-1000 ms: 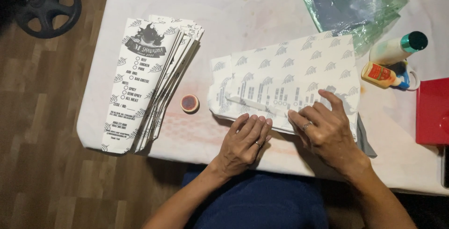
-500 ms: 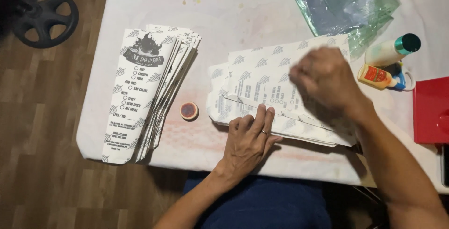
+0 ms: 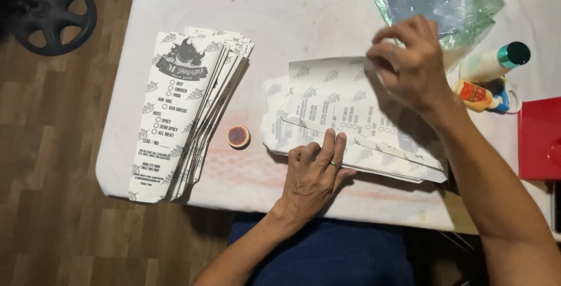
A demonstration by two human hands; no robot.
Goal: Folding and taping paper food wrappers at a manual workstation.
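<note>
A pile of printed white paper sheets lies on the white table in front of me. My left hand rests flat on the pile's near edge, fingers spread, a ring on one finger. My right hand is raised over the pile's far right corner, fingers pinched on the edge of the top sheet, which sits skewed and partly lifted above the rest.
A fanned stack of long printed paper bags lies at the left. A small round red-filled cap sits between the stacks. A green plastic bag, a white bottle with a teal cap, a small orange bottle and a red box are at the right. A weight plate lies on the floor.
My right hand left the pile's near edge, moved up to its far right corner and took the top sheet, which has lifted. The left hand stayed pressing.
</note>
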